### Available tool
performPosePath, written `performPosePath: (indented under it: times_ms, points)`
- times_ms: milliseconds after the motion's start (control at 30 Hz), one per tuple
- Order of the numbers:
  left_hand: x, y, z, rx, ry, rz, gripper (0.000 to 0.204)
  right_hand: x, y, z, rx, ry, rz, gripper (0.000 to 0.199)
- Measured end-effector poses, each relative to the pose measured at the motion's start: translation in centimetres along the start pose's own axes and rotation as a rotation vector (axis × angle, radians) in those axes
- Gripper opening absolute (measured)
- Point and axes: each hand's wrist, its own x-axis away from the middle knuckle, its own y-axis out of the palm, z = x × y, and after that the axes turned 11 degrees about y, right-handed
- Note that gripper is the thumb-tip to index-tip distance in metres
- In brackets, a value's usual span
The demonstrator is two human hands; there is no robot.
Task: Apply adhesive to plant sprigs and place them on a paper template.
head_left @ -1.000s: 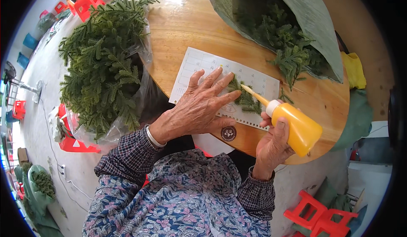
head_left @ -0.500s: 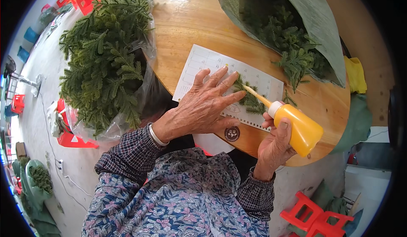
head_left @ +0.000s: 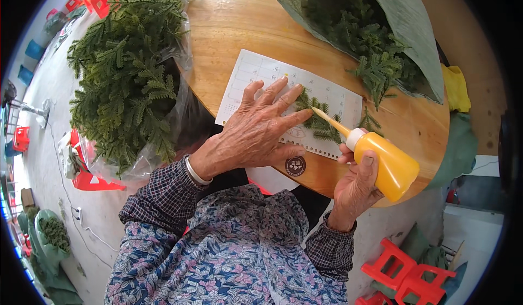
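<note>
In my right hand [head_left: 353, 191] is a squeeze bottle [head_left: 388, 166] of yellow-orange liquid, tilted with its long nozzle toward the left. The nozzle's tip lies by a small green fir sprig [head_left: 322, 121] on a white printed sheet [head_left: 244, 69]. My left hand [head_left: 248, 130] is spread flat over the sheet, palm down, fingers apart. One of its fingers reaches to the sprig's edge, close by the nozzle tip; whether it presses on the sprig I cannot tell. Another short sprig [head_left: 369, 121] lies at the sheet's right edge.
A large heap of fir branches [head_left: 128, 76] in clear plastic stands left of the round wooden table [head_left: 239, 19]. A green woven sack [head_left: 411, 27] with more branches lies open at the far right. Red stools [head_left: 389, 264] and a yellow cloth [head_left: 456, 88] are on the right.
The whole view has shifted slightly. The nozzle tip is now a little lower along the sprig, and the left hand stays spread beside it.
</note>
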Motion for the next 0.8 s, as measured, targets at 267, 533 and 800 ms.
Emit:
performPosePath:
  times_ms: [267, 533, 800]
  points:
    - [0.1, 0.3, -0.1, 0.007, 0.032, 0.078, 0.058, 0.4, -0.4, -0.1, 0.007, -0.07, 0.005, 0.04]
    - [-0.1, 0.0, 0.0, 0.026, 0.007, 0.038, 0.057, 0.4, -0.9, -0.4, 0.017, -0.067, -0.007, 0.041]
    - [0.1, 0.1, 0.0, 0.016, 0.024, 0.052, 0.055, 0.5, -0.8, -0.9, -0.033, -0.006, -0.003, 0.047]
